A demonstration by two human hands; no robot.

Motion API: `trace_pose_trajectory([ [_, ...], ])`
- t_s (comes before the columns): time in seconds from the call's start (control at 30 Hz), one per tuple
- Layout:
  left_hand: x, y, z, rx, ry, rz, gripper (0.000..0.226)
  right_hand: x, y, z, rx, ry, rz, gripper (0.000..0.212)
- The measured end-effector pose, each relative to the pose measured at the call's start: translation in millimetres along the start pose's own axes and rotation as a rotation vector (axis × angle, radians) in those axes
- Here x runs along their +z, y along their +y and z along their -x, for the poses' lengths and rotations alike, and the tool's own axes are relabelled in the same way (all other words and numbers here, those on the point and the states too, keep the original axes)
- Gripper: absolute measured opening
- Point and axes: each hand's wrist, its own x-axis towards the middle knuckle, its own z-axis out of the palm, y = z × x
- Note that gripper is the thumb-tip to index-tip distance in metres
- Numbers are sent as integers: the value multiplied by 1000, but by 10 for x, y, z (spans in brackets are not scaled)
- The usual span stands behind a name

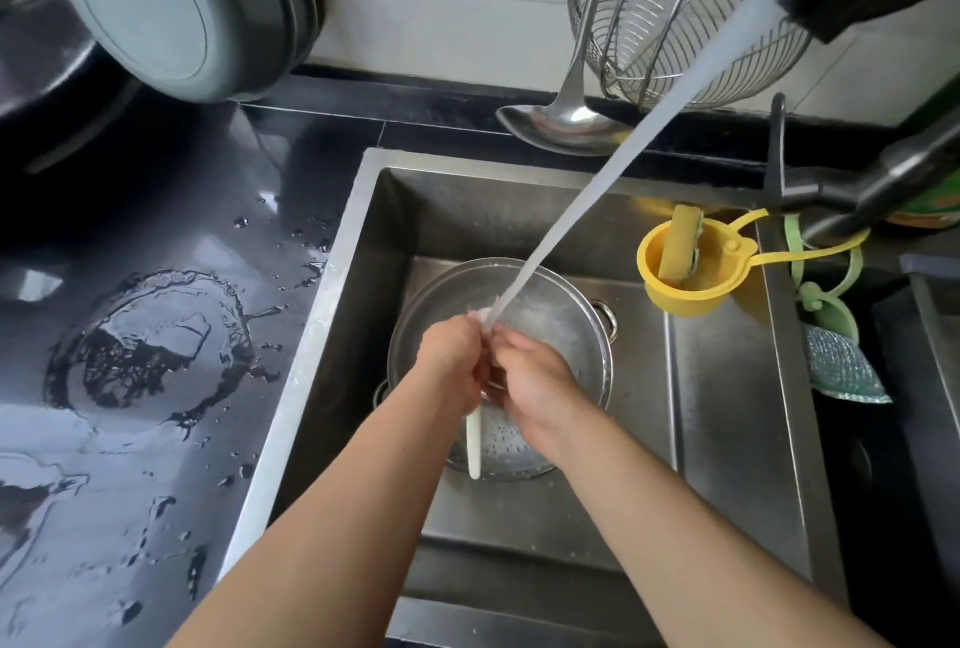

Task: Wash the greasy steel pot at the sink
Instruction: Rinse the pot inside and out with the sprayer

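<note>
The dark glossy stone worktop [171, 190] surrounds a rectangular stainless steel sink [727, 387]. Left of the grip, puddles and a ring of water [150, 346] lie on it. Beneath the grip, a round steel pot [561, 315] sits on the sink floor.

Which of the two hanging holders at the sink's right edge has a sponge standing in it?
The yellow holder, hung nearer the tap, has a yellow sponge upright in it. The green holder sits further right; a teal cloth hangs below it.
</note>
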Motion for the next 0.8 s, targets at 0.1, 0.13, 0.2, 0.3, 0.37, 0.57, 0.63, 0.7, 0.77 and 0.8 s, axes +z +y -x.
trace_pose_trajectory([
  [0.1, -27, 34, 33, -47, 52, -50, 41, -4, 43, 12, -10, -36, 110, 30],
  [0.13, -51, 30, 28, -50, 66, -95, 48, -9, 38, 13, -18, -43, 158, 30],
  [0.2, -96, -3, -3, -36, 52, -127, 56, 0, -9, 2, -35, -56, 281, 28],
  [0.3, -177, -26, 21, 54, -170, 12, 40, 79, -148, -65, -16, 5, 336, 28],
  [0.37, -293, 10, 104, 93, -346, -6, 32, 97, -203, -136, 42, 41, 292, 25],
  [0.57, -566, -20, 280, 160, -447, -81, 78, 20, -343, -124, 8, 197, 132, 21],
  [0.63, -658, -63, 311, 218, -282, -184, 65, -4, -353, -47, -104, 253, 85, 20],
  [0.7, -710, -122, 367, 209, -135, -219, 48, -44, -284, 17, -161, 263, 313, 23],
  [0.77, -739, -191, 498, 193, -113, -253, 36, -219, -125, -18, -171, 233, 367, 20],
  [0.8, -691, -174, 583, 197, -132, -290, 35, -333, -204, 38, -210, 252, 307, 17],
])
